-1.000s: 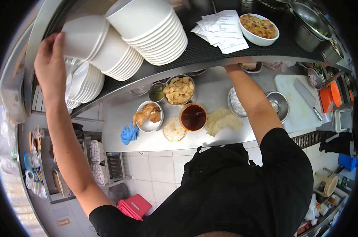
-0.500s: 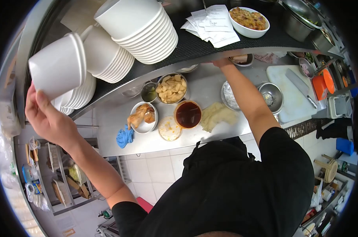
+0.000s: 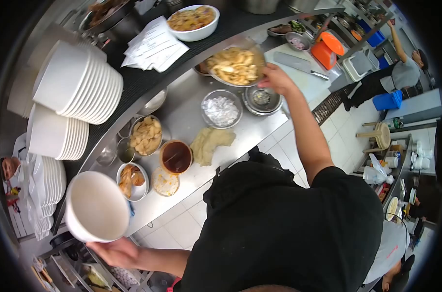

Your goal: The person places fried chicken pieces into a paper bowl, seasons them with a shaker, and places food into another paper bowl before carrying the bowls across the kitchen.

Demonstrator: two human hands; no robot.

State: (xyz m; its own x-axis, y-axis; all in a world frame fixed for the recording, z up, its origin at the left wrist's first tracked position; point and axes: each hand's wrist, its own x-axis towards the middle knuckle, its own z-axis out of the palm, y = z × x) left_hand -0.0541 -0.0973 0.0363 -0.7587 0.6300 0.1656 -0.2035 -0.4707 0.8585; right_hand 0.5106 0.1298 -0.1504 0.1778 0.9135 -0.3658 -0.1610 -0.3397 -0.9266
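Note:
A white tub (image 3: pixel 97 207), its open mouth facing the camera, is held by my left hand (image 3: pixel 117 252) at its lower edge. My right hand (image 3: pixel 275 79) grips the rim of a bowl of pale yellow sliced food (image 3: pixel 234 65), held above the steel counter (image 3: pixel 182 104). Beneath that bowl are a clear bowl of white contents (image 3: pixel 221 109) and a metal bowl (image 3: pixel 262 99). Nearer the tub stand a bowl of pale chunks (image 3: pixel 146 136), a container of dark red liquid (image 3: pixel 176 157) and a white bowl with browned meat (image 3: pixel 132 181).
Stacked white tubs (image 3: pixel 79 82), paper slips (image 3: pixel 155 46) and a bowl of mixed food (image 3: pixel 193 22) occupy the raised shelf. A knife (image 3: pixel 299 64) lies on the cutting board (image 3: pixel 306 83). Other people are at the upper right (image 3: pixel 406 70), lower right and far left.
The tub has come down off the shelf area and turned mouth-up in my left hand. My right hand has lifted the bowl of sliced food into view. The camera view has turned.

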